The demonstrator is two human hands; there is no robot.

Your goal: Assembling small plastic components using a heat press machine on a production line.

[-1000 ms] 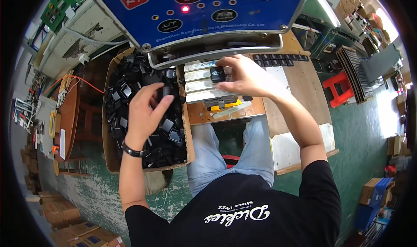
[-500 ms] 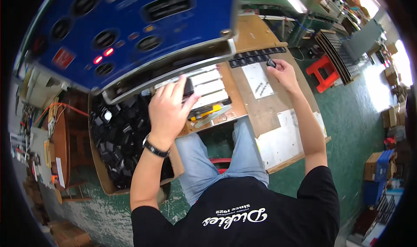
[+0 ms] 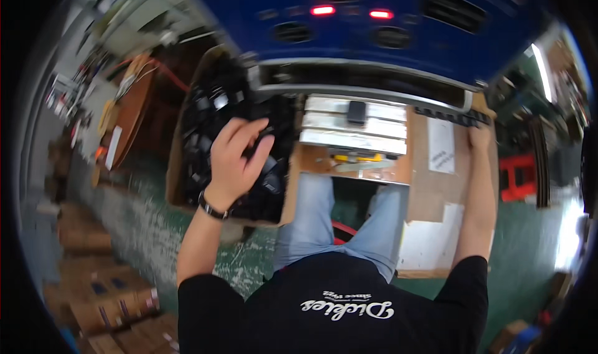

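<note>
My left hand (image 3: 233,161), a dark band on its wrist, hovers over a cardboard box (image 3: 177,167) heaped with black plastic pieces (image 3: 215,117). Its thumb and fingers are apart, and no piece shows between them. One black block (image 3: 356,112) sits by itself on the ribbed silver metal plate (image 3: 321,124) in front of me. Over at the right, my right hand (image 3: 479,139) reaches the right end of a row of small black pieces (image 3: 445,114) on a brown board (image 3: 458,186). Motion smears its fingertips, so whether they grip a piece is unclear.
A blue machine panel (image 3: 349,45) with red lights rises behind the metal plate. A yellow-handled tool (image 3: 358,158) lies at the plate's near edge. White sheets (image 3: 441,145) lie on the board. A red stool (image 3: 518,178) stands at the right, cartons (image 3: 112,298) at the lower left.
My left hand has left the black block on the metal plate and moved left over the box. My right hand, earlier pinching a small black piece, has reached the row's end. The whole view has turned.
</note>
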